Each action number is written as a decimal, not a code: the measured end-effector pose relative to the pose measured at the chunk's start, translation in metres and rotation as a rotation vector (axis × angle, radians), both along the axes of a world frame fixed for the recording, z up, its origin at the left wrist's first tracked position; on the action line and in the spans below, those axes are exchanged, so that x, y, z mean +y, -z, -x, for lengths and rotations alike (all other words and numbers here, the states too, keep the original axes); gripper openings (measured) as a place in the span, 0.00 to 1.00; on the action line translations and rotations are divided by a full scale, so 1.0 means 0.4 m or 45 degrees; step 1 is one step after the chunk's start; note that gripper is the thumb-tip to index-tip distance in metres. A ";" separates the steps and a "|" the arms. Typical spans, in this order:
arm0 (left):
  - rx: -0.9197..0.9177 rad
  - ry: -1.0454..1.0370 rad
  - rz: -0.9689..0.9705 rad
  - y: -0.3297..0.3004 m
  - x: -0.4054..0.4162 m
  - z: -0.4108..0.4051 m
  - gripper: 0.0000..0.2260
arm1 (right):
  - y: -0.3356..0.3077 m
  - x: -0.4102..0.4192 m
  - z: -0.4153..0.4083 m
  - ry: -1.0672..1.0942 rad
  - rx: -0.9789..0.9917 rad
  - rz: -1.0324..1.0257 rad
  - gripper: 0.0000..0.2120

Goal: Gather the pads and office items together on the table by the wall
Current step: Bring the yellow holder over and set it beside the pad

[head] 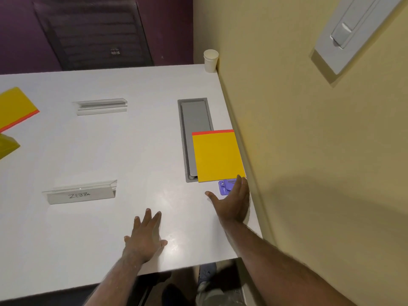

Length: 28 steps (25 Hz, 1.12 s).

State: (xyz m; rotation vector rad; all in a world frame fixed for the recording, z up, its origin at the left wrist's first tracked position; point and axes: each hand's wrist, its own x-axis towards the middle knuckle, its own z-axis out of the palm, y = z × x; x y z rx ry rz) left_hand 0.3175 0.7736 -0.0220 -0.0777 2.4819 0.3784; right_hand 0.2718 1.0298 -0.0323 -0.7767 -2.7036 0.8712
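Filling most of the view, the white counter [110,151] runs along the yellow wall [298,129] on its right side. A grey recessed panel [194,120] is set into it near the wall, and a yellow pad with a red top strip [216,155] lies partly over that panel, its right edge close against the wall. A second yellow pad [15,107] lies at the far left edge, well apart. Two clear name holders sit mid-counter, the nearer one [80,192] marked "ZEBRA", the farther one [101,106] blank. A paper cup [210,60] stands in the far corner by the wall. The left hand [145,237] rests flat, fingers spread, holding nothing. The right hand [234,202] lies with fingers open over a small purple office item [224,187], just beside the pad's near edge.
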 end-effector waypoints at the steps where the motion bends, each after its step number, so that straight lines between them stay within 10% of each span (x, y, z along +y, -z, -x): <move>1: 0.032 0.011 0.006 -0.018 0.000 0.004 0.39 | -0.009 -0.013 0.000 -0.072 0.041 -0.045 0.52; 10: 0.471 -0.309 -0.062 -0.308 -0.186 -0.062 0.33 | -0.169 -0.309 0.031 -0.923 0.404 0.242 0.31; 28: 1.224 -1.083 0.281 -0.660 -0.857 -0.900 0.34 | -0.603 -1.161 -0.484 -1.877 0.820 0.544 0.35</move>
